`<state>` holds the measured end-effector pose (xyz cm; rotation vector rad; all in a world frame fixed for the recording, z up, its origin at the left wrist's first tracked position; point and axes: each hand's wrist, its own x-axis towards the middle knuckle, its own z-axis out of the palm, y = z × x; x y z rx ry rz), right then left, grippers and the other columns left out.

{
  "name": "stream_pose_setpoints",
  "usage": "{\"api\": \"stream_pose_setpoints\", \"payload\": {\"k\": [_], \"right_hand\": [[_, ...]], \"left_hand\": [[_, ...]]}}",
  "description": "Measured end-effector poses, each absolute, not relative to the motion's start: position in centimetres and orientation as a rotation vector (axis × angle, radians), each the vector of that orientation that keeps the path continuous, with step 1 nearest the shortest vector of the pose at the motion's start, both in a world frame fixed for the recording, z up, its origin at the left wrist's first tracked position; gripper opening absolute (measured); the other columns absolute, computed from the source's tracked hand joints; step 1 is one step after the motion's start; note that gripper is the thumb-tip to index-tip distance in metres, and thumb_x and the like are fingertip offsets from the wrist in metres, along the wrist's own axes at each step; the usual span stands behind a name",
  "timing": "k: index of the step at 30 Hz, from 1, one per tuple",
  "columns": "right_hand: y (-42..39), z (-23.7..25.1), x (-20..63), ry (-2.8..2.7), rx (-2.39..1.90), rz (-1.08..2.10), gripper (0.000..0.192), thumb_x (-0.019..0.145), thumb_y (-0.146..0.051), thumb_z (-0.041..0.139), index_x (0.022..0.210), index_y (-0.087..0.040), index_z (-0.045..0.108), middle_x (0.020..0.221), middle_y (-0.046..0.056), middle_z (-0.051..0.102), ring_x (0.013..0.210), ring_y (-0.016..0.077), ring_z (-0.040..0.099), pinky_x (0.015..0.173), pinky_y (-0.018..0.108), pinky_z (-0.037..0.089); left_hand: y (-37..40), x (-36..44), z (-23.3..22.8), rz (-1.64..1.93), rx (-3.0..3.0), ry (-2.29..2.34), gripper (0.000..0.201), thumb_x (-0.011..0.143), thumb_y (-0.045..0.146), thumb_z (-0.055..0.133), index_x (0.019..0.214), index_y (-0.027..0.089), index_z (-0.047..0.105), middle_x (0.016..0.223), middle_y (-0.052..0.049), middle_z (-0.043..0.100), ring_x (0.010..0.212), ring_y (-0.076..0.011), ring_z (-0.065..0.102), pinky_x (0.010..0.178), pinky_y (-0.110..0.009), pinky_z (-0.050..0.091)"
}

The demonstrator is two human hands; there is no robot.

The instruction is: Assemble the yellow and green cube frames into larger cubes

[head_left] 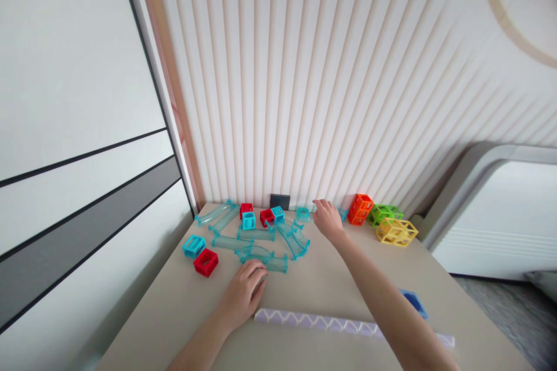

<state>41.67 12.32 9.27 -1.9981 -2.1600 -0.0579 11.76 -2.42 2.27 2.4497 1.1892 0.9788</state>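
Reaching across the desk [313, 284], the right hand [327, 219], grip apart, nears a teal connector [303, 214]; the left hand [244, 293] rests flat, open, beside clear track tubes [256, 253]. Next: pinch the connector.

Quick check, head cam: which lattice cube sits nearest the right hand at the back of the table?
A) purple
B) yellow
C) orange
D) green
C: the orange cube stands just right of the right hand; the green cube and yellow cube lie farther right.
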Motion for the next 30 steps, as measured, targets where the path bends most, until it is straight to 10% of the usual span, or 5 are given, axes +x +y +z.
{"api": "stream_pose_setpoints", "payload": {"k": [30], "right_hand": [[13.1,7.1,47.8,-2.277,-2.373,-0.054,0.036,0.097,-0.035,0.064,0.128,-0.018,0.06,0.129,0.01,0.062,0.11,0.0241,0.065,0.092,0.045,0.056]], "left_hand": [[-2.5,11.8,2.1,0.955,2.494,1.122,0.021,0.096,0.014,0.05,0.109,0.025,0.062,0.109,-0.007,0.068,0.111,-0.024,0.063,0.098,-0.04,0.055]]}}
